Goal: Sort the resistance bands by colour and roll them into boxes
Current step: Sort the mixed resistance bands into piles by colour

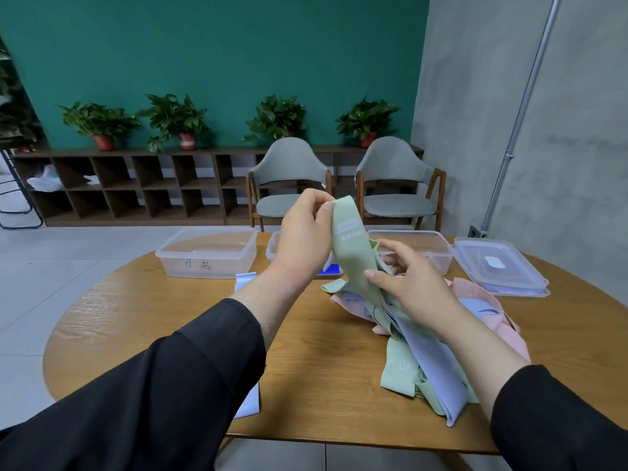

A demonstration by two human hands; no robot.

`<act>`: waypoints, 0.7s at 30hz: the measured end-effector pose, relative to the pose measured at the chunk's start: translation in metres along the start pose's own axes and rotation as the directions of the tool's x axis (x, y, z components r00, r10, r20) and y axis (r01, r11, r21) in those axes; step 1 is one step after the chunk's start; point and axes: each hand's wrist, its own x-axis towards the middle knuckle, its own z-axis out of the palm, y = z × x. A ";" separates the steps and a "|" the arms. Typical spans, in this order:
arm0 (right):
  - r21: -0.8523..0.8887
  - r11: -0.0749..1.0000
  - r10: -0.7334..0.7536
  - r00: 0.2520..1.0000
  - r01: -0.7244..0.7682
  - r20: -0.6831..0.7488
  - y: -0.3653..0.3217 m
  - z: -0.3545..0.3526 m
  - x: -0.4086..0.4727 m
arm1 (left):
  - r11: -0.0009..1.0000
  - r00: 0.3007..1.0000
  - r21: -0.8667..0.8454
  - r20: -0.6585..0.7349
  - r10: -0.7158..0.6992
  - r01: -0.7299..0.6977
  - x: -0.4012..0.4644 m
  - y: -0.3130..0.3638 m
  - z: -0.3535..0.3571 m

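Head camera view, looking forward and down: we are standing at a round wooden table (170, 334) and lifting one green band (353, 246) out of a tangled pile of bands (428, 355). Our left hand (302, 239) is holding the band's top end up in the air, thumb and fingers pinched together on the fold, roughly level with the far edge of the table. Our right hand (407, 277) is gripping the same band lower down, thumb pressed on its front face and fingers curled behind it, just above the pile.

The band's long axis is running on a slant, from our raised left hand at the upper left down toward our right hand and on into the heap at the lower right. Its lower end is lying buried among the pink, lilac and green bands, so we cannot tell whether it is free. We are judging that rolling would begin at the top end, which our left hand is nearer to, with our right hand feeding the length upward.

Three clear boxes are sitting open at the far side: the left box (207, 256) well apart to the left, the middle box (273, 246) mostly hidden behind our left hand, and the right box (438, 249) just beyond our right hand. A stack of lids (503, 270) is resting at the far right. A lilac band (245, 278) is lying flat beside our left forearm.
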 end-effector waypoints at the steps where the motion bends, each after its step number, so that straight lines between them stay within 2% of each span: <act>1: 0.037 0.999 0.024 0.999 -0.025 0.024 0.000 -0.001 0.000 | 1.000 1.000 -0.018 -0.012 -0.026 0.026 0.000 -0.002 -0.001; 3: 0.124 0.989 0.072 0.994 -0.082 0.080 -0.001 -0.002 -0.001 | 0.998 0.998 -0.019 -0.020 -0.066 0.065 0.001 -0.006 -0.003; 4: 0.111 0.991 0.065 0.994 -0.075 0.088 -0.002 -0.004 -0.002 | 0.997 0.997 -0.009 -0.016 -0.079 0.079 0.002 -0.008 -0.004; 10: -0.092 0.989 -0.120 0.992 0.116 -0.033 -0.008 -0.011 0.002 | 0.983 0.981 -0.002 0.066 -0.182 0.183 0.002 -0.014 -0.005; 14: -0.197 0.979 -0.069 0.995 0.053 -0.074 -0.007 -0.011 0.006 | 0.984 0.980 0.108 0.119 -0.157 0.144 -0.007 -0.018 -0.004; 17: -0.340 0.940 0.013 1.000 -0.011 0.003 -0.009 -0.009 0.004 | 0.984 0.974 0.087 0.155 -0.165 0.153 -0.010 -0.018 -0.004; 19: -0.407 0.912 -0.036 0.999 0.045 0.030 -0.013 -0.005 0.001 | 0.989 0.977 0.066 0.157 -0.145 0.136 -0.010 -0.016 -0.006; 21: -0.386 0.916 -0.118 0.993 0.114 0.013 -0.021 -0.001 -0.001 | 0.995 0.984 0.046 0.152 -0.093 0.087 -0.009 -0.010 -0.006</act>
